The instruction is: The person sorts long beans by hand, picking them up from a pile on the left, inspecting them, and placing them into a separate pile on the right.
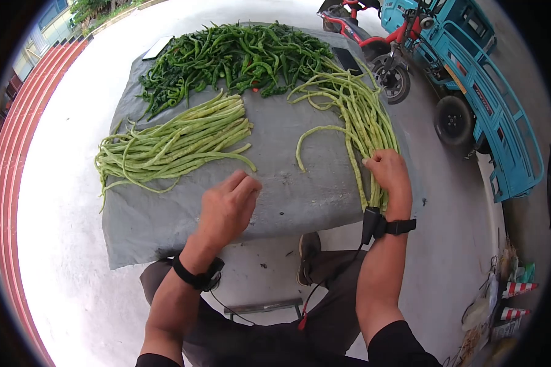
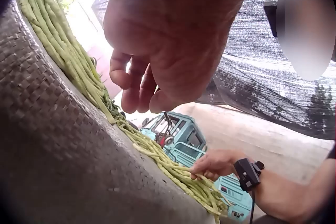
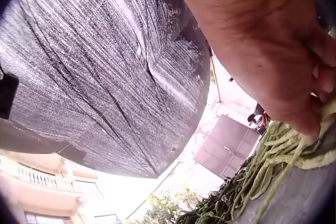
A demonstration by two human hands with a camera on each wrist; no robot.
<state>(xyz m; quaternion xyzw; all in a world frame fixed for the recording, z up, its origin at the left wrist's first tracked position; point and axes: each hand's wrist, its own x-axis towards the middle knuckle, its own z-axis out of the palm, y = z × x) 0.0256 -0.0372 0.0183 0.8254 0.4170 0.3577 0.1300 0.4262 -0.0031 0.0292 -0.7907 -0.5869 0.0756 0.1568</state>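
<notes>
The left hand (image 1: 229,205) hovers over the near middle of the cloth; its fingers are loosely curled and nothing shows between them in the left wrist view (image 2: 142,85). At the right edge, the right hand (image 1: 390,174) pinches a long green bean in the right pile (image 1: 364,116); the right wrist view shows thumb and fingers (image 3: 304,124) at a pale bean. Another bundle of long beans (image 1: 177,137) lies at the left, to the far side of the left hand. One curved bean (image 1: 303,144) sticks out leftward from the right pile.
Green peppers (image 1: 239,55) are heaped along the far side of the grey cloth (image 1: 275,147). A dark phone (image 1: 347,60) and a white flat object (image 1: 158,48) flank them. A blue three-wheeled cart (image 1: 483,98) stands at the right. Below the table edge is a stool (image 1: 263,307).
</notes>
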